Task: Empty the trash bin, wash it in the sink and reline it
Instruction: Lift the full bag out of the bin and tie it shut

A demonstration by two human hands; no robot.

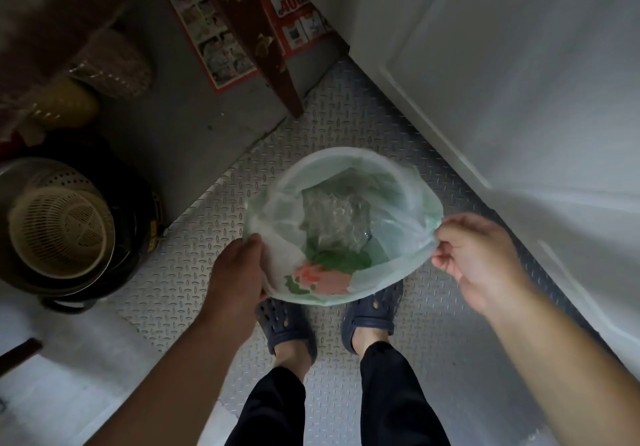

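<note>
I judge this the emptying step: my left hand (242, 265) grips the near-left edge of the thin translucent green plastic liner (398, 199), and my right hand (474, 258) pinches its right edge. Next, both edges must gather upward together. The round pale trash bin (313, 165) stands on the metal tread-plate floor (194, 255) by my feet, holding crumpled clear plastic (332, 217).

I see a dim scene, brightest on the white door (519, 99) at right, deep shadow over the left corner, soft blur throughout, wide-angle bending at the edges
</note>
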